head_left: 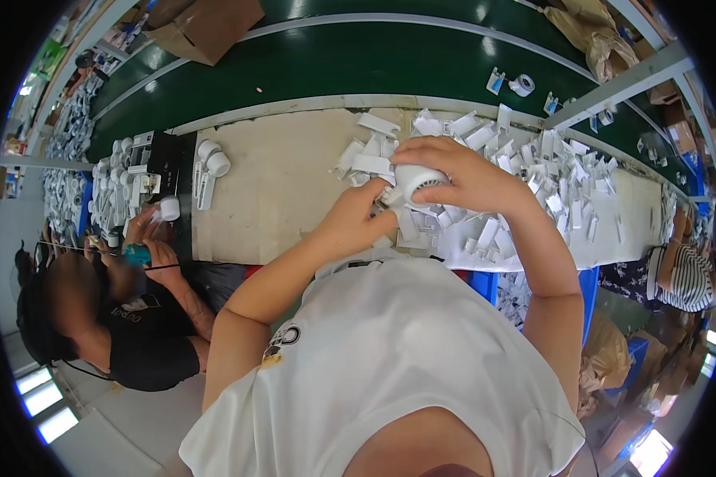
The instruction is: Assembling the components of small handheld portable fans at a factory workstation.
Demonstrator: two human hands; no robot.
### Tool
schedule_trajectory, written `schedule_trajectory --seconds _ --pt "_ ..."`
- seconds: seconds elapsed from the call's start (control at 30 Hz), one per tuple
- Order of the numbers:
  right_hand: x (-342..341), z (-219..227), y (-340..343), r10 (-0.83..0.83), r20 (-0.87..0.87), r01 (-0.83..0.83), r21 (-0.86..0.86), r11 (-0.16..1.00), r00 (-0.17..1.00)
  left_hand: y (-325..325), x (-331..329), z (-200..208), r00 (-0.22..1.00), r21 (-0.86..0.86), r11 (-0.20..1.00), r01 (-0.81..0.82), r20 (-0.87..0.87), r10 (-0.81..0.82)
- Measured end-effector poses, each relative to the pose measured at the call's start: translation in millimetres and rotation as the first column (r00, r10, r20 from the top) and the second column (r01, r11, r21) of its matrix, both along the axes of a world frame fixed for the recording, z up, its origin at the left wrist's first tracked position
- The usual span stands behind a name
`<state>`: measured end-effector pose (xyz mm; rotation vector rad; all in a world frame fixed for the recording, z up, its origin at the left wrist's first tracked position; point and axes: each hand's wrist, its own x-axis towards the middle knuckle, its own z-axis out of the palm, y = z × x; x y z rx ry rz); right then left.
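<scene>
A white round housing (410,181) with a ring of dark vent slots sits between my two hands above the worktable. My right hand (469,176) is closed round its upper and right side. Against its lower left side is my left hand (362,219), fingers closed on a narrow white part that joins the housing; the fingertips are partly hidden. Loose white rectangular plastic shells (485,230) are heaped around and beyond my hands. Farther left on the table lies a white lamp-like unit (209,171) with a round head and a long flat body.
The cream tabletop (270,175) runs left to a dark machine or box (163,163). Beyond it is a green conveyor belt (318,63) with a cardboard box (207,28). At left a person (151,334) works with a teal power tool (138,254). A metal post (620,87) stands right.
</scene>
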<state>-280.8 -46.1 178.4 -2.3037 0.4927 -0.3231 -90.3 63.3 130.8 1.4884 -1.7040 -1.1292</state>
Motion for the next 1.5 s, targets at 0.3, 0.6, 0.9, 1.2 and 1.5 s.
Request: schedule_trajectory --seconds 0.3,0.6,0.9,1.2,1.5 --pt "10 -151 40 -0.549 -0.308 0.597 0.087 0.797 0.777 -15 30 -18 0.355 0.374 0.920 -0.122 -0.849 0.392" --pt "17 -232 58 -0.596 -0.189 0.468 -0.456 0.757 0.780 0 39 -36 0.441 0.378 0.923 -0.075 -0.817 0.371" --pt "-21 -194 67 -0.510 -0.274 0.443 -0.274 0.854 0.815 7 40 -39 0.396 0.345 0.928 -0.143 -0.839 0.373" --pt "2 -212 56 -0.592 -0.087 0.508 -0.423 0.750 0.801 3 32 -40 0.317 0.419 0.891 -0.173 -0.833 0.453" --pt "12 -226 55 -0.611 -0.187 0.485 -0.452 0.749 0.769 5 35 -53 0.290 0.436 0.885 -0.162 -0.837 0.465"
